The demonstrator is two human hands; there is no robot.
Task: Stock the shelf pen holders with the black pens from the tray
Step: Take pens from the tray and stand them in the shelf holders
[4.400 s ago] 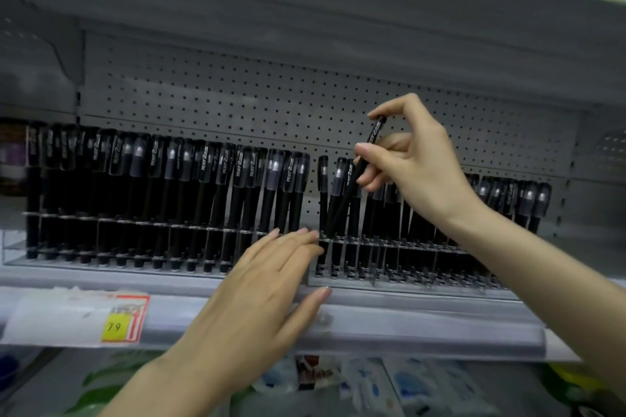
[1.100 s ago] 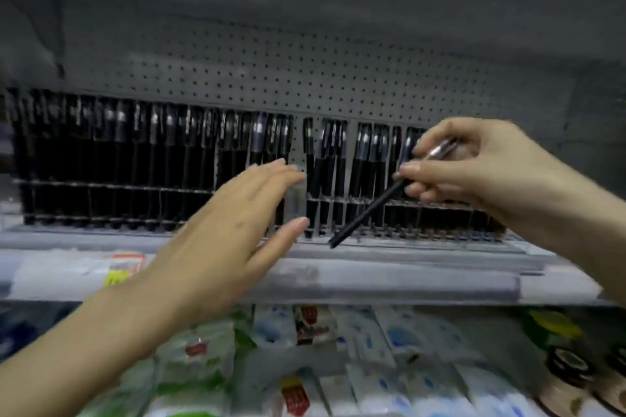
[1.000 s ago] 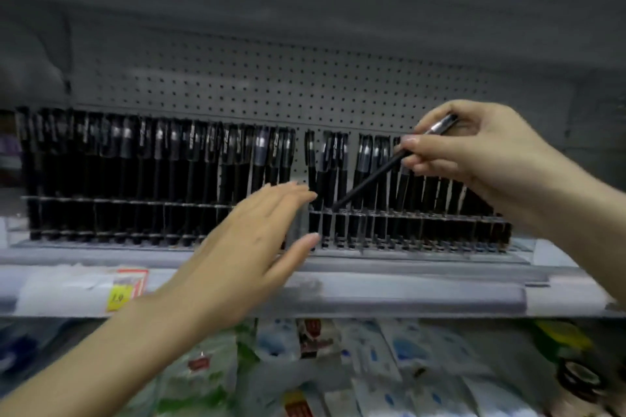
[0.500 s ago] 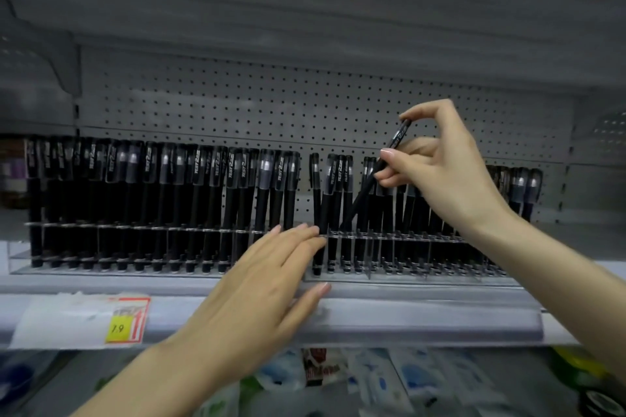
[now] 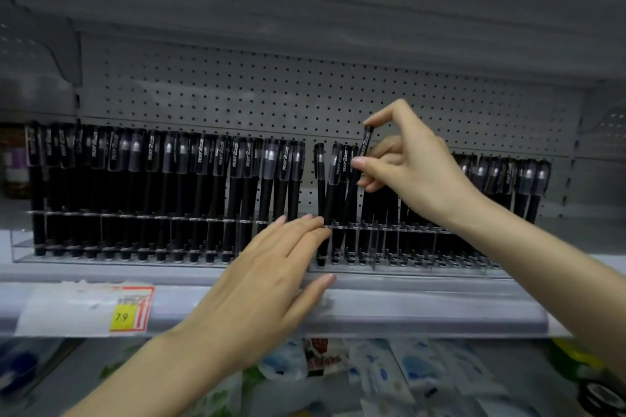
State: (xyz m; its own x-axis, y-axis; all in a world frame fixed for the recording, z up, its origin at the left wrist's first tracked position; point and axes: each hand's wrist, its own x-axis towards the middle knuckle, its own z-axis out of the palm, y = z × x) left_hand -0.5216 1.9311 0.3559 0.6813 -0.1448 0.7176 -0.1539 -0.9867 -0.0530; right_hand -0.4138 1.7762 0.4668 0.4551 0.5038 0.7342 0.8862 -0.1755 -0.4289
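Observation:
Two clear acrylic pen holders stand side by side on the shelf: the left holder (image 5: 20, 249) is packed with black capped pens, and the right holder (image 5: 437, 269) also holds several. My right hand (image 5: 410, 166) pinches a black pen (image 5: 365, 142) near its cap, with the pen almost upright and its lower end down among the pens at the left end of the right holder. My left hand (image 5: 267, 284) lies flat with straight fingers against the front of the holders where the two meet. The tray is out of view.
A grey pegboard (image 5: 305, 101) backs the shelf, and an upper shelf (image 5: 305, 3) hangs close above the pens. A yellow and red price tag (image 5: 127, 310) sits on the shelf's front rail (image 5: 423, 308). Packaged goods (image 5: 372, 379) lie on the shelf below.
My right hand has brought the pen from a slant out in front of the holders up to nearly vertical and lowered it into the right holder. My left hand has settled against the holders' front.

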